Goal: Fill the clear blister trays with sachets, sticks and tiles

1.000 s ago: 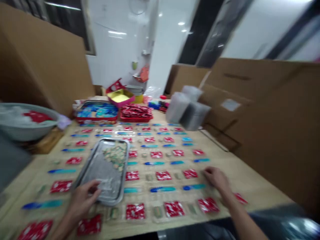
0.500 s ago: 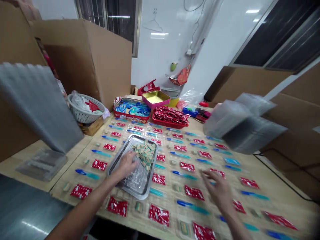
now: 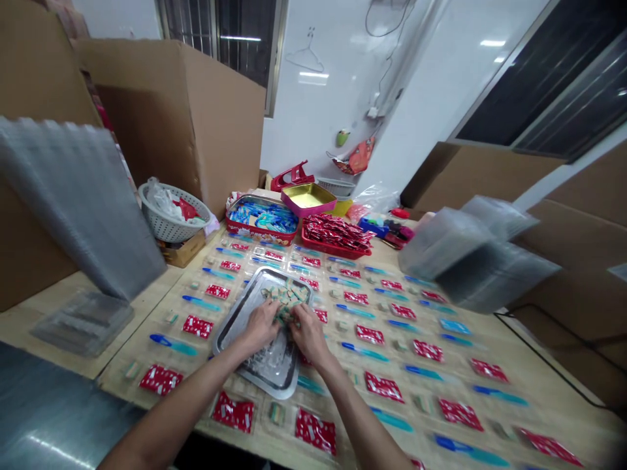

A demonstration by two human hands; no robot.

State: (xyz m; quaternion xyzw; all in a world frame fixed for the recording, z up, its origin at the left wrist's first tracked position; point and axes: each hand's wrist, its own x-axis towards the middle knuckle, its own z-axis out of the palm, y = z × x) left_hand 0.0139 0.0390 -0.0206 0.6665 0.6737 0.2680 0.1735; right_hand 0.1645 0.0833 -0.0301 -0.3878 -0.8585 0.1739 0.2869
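Note:
A metal tray (image 3: pixel 235 326) lies on the table among rows of clear plastic packs, with a pile of small green and tan striped pieces (image 3: pixel 289 292) toward its far end. Both of my hands are over the tray at the near side of that pile. My left hand (image 3: pixel 264 323) has bent fingers among the pieces. Beside it, my right hand (image 3: pixel 307 329) reaches in from the right, its fingertips also at the pieces. What either hand grips is too small to tell. The packs around hold red dotted packets (image 3: pixel 385 386) and blue-capped pens (image 3: pixel 365 352).
Behind the rows stand a tin of blue items (image 3: pixel 262 230), a red tray of packets (image 3: pixel 337 248) and a perforated basket (image 3: pixel 171 228). Stacks of clear plastic trays rise at left (image 3: pixel 83 202) and right (image 3: pixel 494 267). Large cardboard boxes (image 3: pixel 225 130) stand behind.
My right hand has moved left from above the packs to the pieces in the tray. My left hand has shifted slightly right, closer to the pile.

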